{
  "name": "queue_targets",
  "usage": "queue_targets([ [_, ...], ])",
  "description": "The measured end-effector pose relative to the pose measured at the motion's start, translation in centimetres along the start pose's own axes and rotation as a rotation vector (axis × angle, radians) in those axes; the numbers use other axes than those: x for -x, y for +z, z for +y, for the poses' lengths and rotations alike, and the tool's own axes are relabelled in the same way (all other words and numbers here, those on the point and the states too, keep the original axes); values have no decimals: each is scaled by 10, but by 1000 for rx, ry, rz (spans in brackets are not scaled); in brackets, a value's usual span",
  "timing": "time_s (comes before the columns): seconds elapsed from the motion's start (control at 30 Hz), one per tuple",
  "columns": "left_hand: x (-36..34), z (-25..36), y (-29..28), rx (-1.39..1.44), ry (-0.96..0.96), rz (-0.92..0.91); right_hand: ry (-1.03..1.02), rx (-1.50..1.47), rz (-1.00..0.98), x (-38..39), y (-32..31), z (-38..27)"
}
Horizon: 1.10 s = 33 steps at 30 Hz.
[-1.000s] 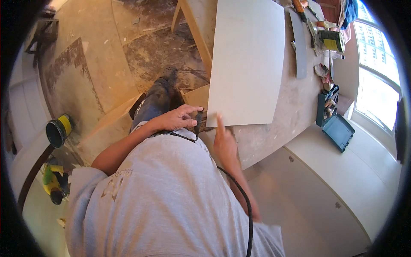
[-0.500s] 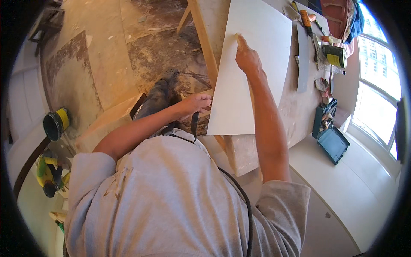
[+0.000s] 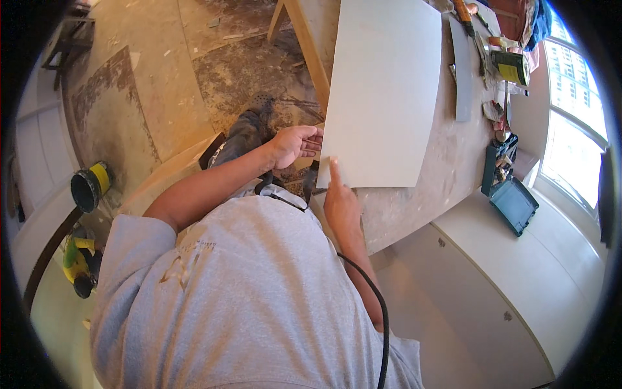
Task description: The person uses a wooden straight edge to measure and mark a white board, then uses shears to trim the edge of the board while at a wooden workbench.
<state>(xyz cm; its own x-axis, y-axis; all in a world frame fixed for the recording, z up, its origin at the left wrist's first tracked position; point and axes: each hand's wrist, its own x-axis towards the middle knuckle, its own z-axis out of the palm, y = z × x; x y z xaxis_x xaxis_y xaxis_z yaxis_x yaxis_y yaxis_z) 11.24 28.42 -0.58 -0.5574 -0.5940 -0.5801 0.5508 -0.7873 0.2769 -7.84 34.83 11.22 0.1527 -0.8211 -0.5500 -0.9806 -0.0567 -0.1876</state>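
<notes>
A white rectangular panel lies on the worn workbench. Beside the panel's left edge is my left hand, palm partly upward, fingers loosely bent and apart with nothing seen in them. Its fingertips meet the edge; I cannot tell whether they touch. My right hand is at the panel's near left corner. The index finger points forward onto the white surface while the other fingers curl under. Something pale shows at that fingertip, slightly blurred, too small to name.
Along the bench's right side lie a grey strip, an orange-handled tool and a dark can with a yellow label. An open toolbox stands near the window. At left are a dark bucket and a wooden trestle leg.
My right hand has come from the panel's far part toward me, down to its near left corner. My left hand has stayed by the left edge, its palm turned up more.
</notes>
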Motion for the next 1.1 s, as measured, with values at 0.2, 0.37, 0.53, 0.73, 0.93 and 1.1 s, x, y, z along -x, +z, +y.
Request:
queue_targets([
  [0.2,-1,6,0,0,-35,-22,-110,147,133,-163,-72,-21],
  [0.37,2,1,3,-23,-36,16,-238,51,328,-234,-103,-29],
  [0.53,13,-28,2,-135,-99,5,-111,65,112,-90,-30,-5],
  [0.73,19,-51,0,-19,-142,11,-5,-75,43,51,32,9],
  [0.93,15,-49,-1,9,-183,15,-14,-2,60,-52,-16,-5],
  [1.1,17,-52,1,-84,-145,73,-147,-20,237,-74,-23,2],
])
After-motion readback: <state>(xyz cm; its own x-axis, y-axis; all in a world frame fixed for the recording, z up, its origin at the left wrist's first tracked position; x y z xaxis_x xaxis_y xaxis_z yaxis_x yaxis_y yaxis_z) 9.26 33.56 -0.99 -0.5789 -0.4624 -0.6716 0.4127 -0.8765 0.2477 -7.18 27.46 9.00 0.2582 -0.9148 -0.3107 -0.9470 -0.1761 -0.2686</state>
